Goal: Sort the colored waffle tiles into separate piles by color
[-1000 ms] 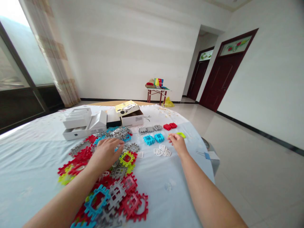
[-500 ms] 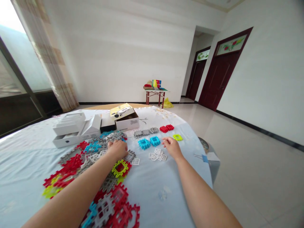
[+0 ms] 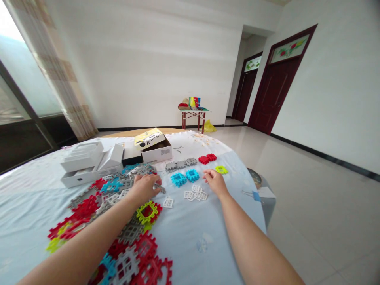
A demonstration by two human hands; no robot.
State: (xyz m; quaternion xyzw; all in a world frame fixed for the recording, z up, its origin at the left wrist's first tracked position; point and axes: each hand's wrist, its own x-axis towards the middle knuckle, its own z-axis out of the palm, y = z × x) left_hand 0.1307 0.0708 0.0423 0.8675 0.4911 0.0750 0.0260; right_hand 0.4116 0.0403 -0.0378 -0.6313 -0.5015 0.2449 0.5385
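Note:
My left hand is at the right edge of a mixed pile of plastic interlocking building pieces. Its fingers are closed over a grey interlocking piece, which shows only in part beneath them. A white lattice window piece lies just right of that hand. My right hand rests over the cloth with fingers loosely bent and slightly apart, and no piece shows in it. Near it are two blue square pieces, a yellow-green piece and a cluster of white window pieces.
Grey pieces and red pieces lie in rows farther back. White boxes and a lidded box stand behind the pile. A binder clip sits at the table's right edge, beside a stool.
My left hand has shifted slightly, and its fingers have closed over the grey piece that lay beside it. My right hand has stayed nearly still. The view has tilted a little.

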